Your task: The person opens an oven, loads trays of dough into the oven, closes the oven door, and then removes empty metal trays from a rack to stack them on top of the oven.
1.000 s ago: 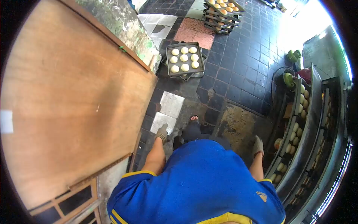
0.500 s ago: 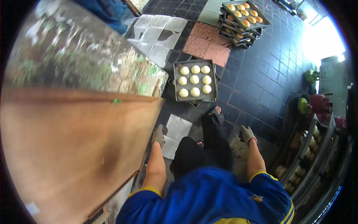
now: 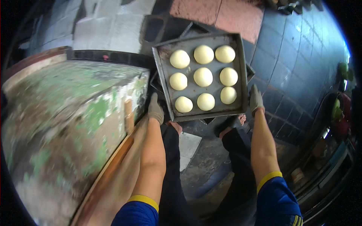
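So there's a square metal tray (image 3: 211, 114) in the upper middle of the frame, sitting crooked on top of at least one more tray (image 3: 250, 72), with nine pale dough balls (image 3: 203, 77) on it in three rows. Both hands look gloved and empty, spread wide apart on either side: the left hand (image 3: 155, 108) has its fingers straight, just beside the lower left side, and the right hand (image 3: 256, 99) is open near the lower right side. Can't tell if either one touches the metal. I'd guess the tray is stiff and fairly light, maybe a bit slick through gloves, while the dough looks soft and easy to dent, and could slide if the thing tips. Best hold is probably the outer walls, halfway along the left and right sides, kept level, thumbs off the dough.
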{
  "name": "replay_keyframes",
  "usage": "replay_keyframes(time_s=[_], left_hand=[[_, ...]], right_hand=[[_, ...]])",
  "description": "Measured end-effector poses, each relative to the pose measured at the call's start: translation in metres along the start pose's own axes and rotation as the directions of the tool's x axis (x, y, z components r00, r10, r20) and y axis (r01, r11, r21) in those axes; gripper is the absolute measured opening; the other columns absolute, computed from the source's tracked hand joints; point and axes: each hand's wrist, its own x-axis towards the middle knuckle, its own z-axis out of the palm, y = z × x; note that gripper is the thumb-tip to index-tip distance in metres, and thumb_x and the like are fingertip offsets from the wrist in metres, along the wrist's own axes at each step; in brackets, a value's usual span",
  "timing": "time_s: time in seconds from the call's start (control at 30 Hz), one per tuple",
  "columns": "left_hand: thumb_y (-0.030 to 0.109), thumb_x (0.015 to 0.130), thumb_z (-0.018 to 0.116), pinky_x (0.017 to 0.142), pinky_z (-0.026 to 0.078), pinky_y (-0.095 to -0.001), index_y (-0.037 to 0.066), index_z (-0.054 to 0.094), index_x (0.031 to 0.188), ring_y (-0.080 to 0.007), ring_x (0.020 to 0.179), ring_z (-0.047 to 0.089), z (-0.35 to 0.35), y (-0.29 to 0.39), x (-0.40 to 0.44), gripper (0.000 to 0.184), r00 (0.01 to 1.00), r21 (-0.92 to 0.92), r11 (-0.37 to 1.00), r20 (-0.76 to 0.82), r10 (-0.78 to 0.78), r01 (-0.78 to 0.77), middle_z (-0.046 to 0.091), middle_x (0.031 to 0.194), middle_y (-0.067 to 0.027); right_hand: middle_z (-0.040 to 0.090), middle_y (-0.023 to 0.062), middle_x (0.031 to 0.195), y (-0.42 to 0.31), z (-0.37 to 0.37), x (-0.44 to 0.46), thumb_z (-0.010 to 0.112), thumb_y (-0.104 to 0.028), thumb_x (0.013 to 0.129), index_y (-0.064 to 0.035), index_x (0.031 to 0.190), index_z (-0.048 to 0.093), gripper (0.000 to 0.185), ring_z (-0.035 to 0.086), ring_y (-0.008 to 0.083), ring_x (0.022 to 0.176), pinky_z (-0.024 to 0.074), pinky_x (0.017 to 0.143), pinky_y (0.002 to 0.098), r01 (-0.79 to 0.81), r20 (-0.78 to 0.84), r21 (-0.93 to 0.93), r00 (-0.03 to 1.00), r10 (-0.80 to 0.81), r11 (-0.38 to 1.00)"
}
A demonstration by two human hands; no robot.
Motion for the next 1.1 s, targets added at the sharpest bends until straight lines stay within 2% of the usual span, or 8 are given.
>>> replay_keyframes(time_s=[0.13,0.23,0.3,0.53,0.6,0.7,0.9,1.1], left_hand=[[0.043,0.122,0.054,0.118,0.054,-0.0438,0.009,0.069,0.151,-0.0275,0.134,0.067,0.033,0.005,0.051,0.048,0.911,0.081,0.990,0.407,0.070,-0.112,0.075,0.143,-0.0099],[0.032,0.124,0.047,0.115,0.059,-0.0431,0.005,0.065,0.153,-0.0290,0.126,0.071,0.007,-0.004,0.106,0.043,0.932,-0.014,0.996,0.355,-0.079,0.089,0.075,0.139,-0.0111],[0.031,0.124,0.049,0.109,0.062,-0.0422,0.003,0.066,0.151,-0.0280,0.121,0.072,0.020,-0.002,0.089,0.042,0.957,-0.021,0.995,0.277,-0.084,0.093,0.075,0.136,-0.0114],[0.034,0.123,0.051,0.109,0.061,-0.0426,0.004,0.067,0.152,-0.0277,0.122,0.071,-0.011,0.000,0.081,0.044,0.939,0.205,0.977,0.343,-0.018,-0.056,0.076,0.139,-0.0104],[0.034,0.123,0.051,0.110,0.060,-0.0431,0.005,0.068,0.152,-0.0275,0.124,0.070,0.022,0.022,-0.019,0.044,0.970,0.213,0.976,0.241,-0.018,-0.035,0.075,0.140,-0.0104],[0.038,0.124,0.050,0.114,0.058,-0.0441,0.008,0.068,0.155,-0.0274,0.134,0.067,0.064,0.051,-0.167,0.047,0.996,0.234,0.970,0.082,0.043,-0.061,0.073,0.148,-0.0104],[0.060,0.122,0.054,0.117,0.056,-0.0397,0.008,0.058,0.168,-0.0262,0.137,0.065,0.074,0.108,-0.399,0.069,0.893,0.414,0.821,0.386,0.233,-0.393,0.069,0.152,-0.0073],[0.041,0.122,0.054,0.106,0.062,-0.0417,0.004,0.067,0.157,-0.0291,0.123,0.074,0.212,0.117,-0.628,0.053,0.581,0.401,0.598,0.802,0.135,-0.694,0.078,0.139,-0.0102]], right_hand=[[0.075,0.0152,0.150,0.052,0.028,0.074,0.060,-0.041,0.121,-0.0013,0.160,0.064,0.056,0.071,0.0246,0.132,0.0562,0.114,0.0402,0.644,0.147,-0.465,0.733,-0.664,0.607],[0.075,0.0131,0.150,0.052,0.029,0.095,0.065,-0.031,0.118,-0.0029,0.158,0.066,0.049,0.072,0.0267,0.132,0.0563,0.115,0.0426,0.358,0.225,0.234,0.885,-0.409,0.904],[0.073,0.0170,0.155,-0.010,0.038,0.071,0.072,-0.021,0.109,-0.0036,0.164,0.061,0.058,0.068,0.0351,0.140,0.0528,0.120,0.0437,-0.166,0.228,0.446,0.971,0.068,0.880],[0.076,0.0191,0.149,0.015,0.003,0.066,0.071,-0.026,0.111,0.0002,0.157,0.066,0.053,0.070,0.0338,0.133,0.0536,0.116,0.0408,0.321,0.101,-0.004,0.942,-0.319,0.947],[0.075,0.0200,0.150,0.020,-0.040,0.023,0.070,-0.029,0.111,0.0021,0.155,0.067,0.054,0.070,0.0347,0.134,0.0527,0.116,0.0397,0.304,0.171,-0.222,0.948,-0.270,0.927],[0.077,0.0183,0.145,-0.016,-0.107,-0.086,0.072,-0.032,0.109,0.0046,0.152,0.068,0.057,0.070,0.0296,0.126,0.0537,0.112,0.0400,0.255,0.023,0.083,0.966,-0.257,0.964],[0.078,0.0106,0.140,-0.061,-0.310,-0.345,0.079,-0.016,0.099,0.0008,0.150,0.070,0.054,0.072,0.0217,0.117,0.0599,0.102,0.0382,0.084,0.001,0.636,0.994,-0.110,0.767],[0.080,0.0101,0.139,-0.041,-0.489,-0.552,0.074,-0.005,0.094,0.0000,0.153,0.071,0.059,0.074,0.0210,0.118,0.0599,0.104,0.0367,0.447,-0.362,0.761,0.894,-0.265,0.470]])
